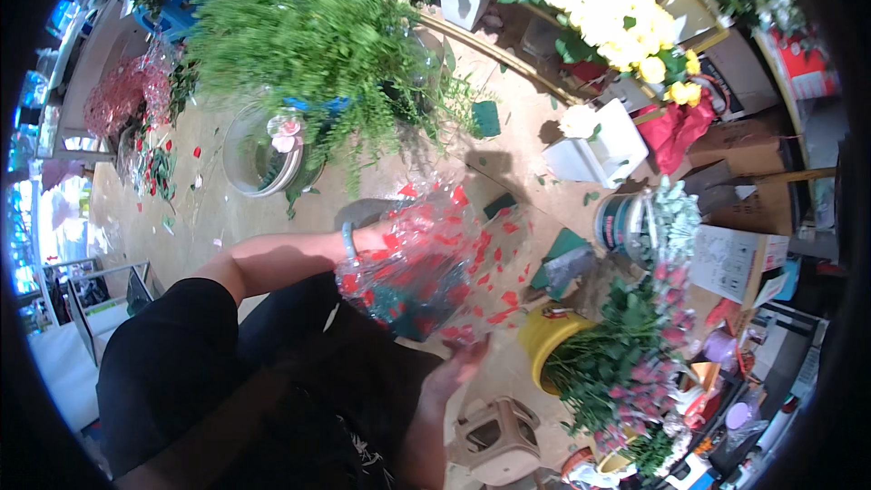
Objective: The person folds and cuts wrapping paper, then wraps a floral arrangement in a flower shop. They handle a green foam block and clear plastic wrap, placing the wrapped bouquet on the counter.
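A crumpled sheet or bag of clear plastic film (435, 272), dotted with red patches, spreads in front of my lap. My left hand (401, 228), with a pale bracelet at the wrist, reaches into its upper side; the shiny film covers the fingers, which are blurred. At the lower edge of the film is my right hand (463, 364), its fingertips partly hidden under the plastic and gripping that edge. Something dark green shows through the film, but I cannot tell what it is.
Leafy green stems (313, 34) stand beyond a clear round tub (262, 150). To the right are a yellow bucket (554, 347) of wrapped roses, a white container (599, 143) and a paint bucket (622, 224). A beige plastic stool (497, 439) stands below. Petals and leaves litter the floor.
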Demonstrator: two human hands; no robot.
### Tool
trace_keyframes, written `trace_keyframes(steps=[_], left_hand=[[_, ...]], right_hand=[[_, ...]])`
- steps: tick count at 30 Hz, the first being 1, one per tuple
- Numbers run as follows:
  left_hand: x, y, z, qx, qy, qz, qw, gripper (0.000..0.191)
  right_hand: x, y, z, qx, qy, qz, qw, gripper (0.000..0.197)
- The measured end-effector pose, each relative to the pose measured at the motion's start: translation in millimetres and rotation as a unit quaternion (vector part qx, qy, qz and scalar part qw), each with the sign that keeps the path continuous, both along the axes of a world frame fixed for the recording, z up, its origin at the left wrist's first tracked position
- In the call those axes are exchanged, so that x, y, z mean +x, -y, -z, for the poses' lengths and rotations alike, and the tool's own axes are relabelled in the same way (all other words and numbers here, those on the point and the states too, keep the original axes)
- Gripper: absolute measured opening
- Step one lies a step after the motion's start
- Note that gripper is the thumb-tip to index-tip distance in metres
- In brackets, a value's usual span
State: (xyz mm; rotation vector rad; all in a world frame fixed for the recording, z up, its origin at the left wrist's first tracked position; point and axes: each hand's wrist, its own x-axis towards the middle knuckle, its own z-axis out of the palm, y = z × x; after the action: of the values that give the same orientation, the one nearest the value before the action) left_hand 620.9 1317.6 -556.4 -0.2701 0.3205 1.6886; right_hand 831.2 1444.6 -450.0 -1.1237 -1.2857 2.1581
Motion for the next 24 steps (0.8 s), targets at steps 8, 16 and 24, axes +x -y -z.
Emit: trace_keyframes(steps=[8, 16, 24], left_hand=[[128.2, 56.4, -204.3, -0.039, -0.064, 0.057, 0.996, 0.055], [232.8, 102.6, -343.5, -0.087, -0.144, 0.038, 0.985, 0.057], [229.5, 181.8, -393.7, -0.118, -0.194, -0.014, 0.974, 0.059]], right_hand=[[73.7, 32.5, -165.4, -0.233, -0.056, -0.243, 0.940, 0.045], [94.4, 71.6, -264.6, -0.241, -0.012, -0.533, 0.811, 0.054], [62.5, 140.2, -309.1, -0.019, 0.004, -0.757, 0.653, 0.063]])
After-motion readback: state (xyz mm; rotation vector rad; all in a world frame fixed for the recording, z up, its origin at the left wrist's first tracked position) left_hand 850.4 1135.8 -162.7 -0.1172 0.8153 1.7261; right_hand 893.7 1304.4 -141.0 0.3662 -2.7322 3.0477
